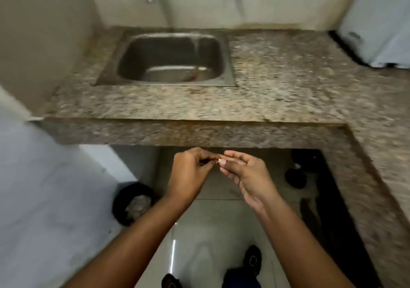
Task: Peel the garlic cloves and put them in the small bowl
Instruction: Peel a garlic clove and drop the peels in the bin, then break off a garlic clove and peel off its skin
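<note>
Head view shows the peeling step to be in hand: a small pale garlic clove (220,161) is held between both hands, in the air below the front edge of the granite table (277,70) and above the tiled floor (213,232). It is pinched by the left hand (190,172), whose fingers are curled in tightly toward the thumb, while the right hand (246,172) is held narrow, its fingertips (224,165) brought against the clove's other side and the remaining fingers loosely bent. Whether skin is being pulled away cannot be told, since the clove is tiny and partly hidden by the fingers. No small bowl can be seen anywhere in view, so its place cannot be told. A steel sink (173,59) is set into the table, and a dark bin (134,203) stands on the floor at the left. The next move is judged to call for the papery skin to be caught with a fingernail and stripped off, a firm pinch being kept so the clove is not dropped to the floor
</note>
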